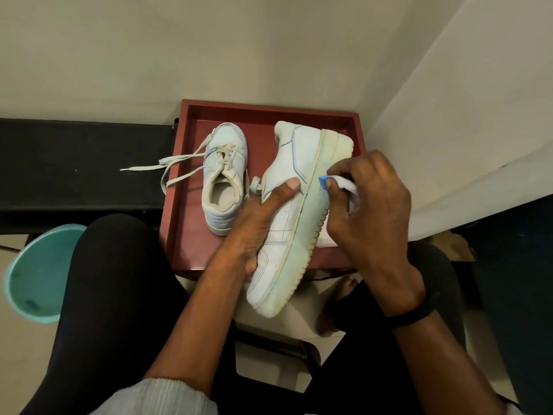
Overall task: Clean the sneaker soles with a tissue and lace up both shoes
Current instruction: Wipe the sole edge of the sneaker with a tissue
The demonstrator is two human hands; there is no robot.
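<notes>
Our left hand grips the likely light, stiff sneaker by its upper; at three o'clock our right hand pinches the soft tissue.

Cream wall, black bench

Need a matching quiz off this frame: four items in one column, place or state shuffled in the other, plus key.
Things
1. tissue
2. sneaker being wiped
3. sneaker with loose laces
4. teal tub

Place or state
a. upright on the red tray
b. on the floor, far left
c. pinched in the right hand, against the sole edge
d. gripped by the left hand, lying on its side

Pairs: 1-c, 2-d, 3-a, 4-b
</notes>
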